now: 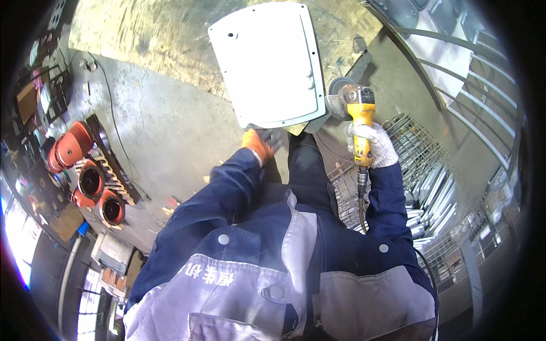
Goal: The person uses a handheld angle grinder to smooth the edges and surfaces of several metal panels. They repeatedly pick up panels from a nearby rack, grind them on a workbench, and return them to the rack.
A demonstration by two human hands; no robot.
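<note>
A white panel (267,62) with rounded corners, a raised rim and small holes along its edges lies on a worn wooden board (153,45). At its near left corner, my left hand (260,143), in an orange and dark grey glove, grips the edge. Part of those fingers is hidden below the edge. My right hand (372,142), in a white knit glove, is wrapped round the yellow body of an angle grinder (362,113). The grinder's disc (338,105) is at the panel's right edge; whether they touch I cannot tell. A hose or cable runs down from the tool's rear end.
Wire mesh baskets (409,133) with stacked metal parts stand close on my right. Curved metal bars (478,85) rise beyond them. Orange round housings (77,145) sit by a wooden pallet (116,170) at left. A black cable (111,105) trails over the concrete floor.
</note>
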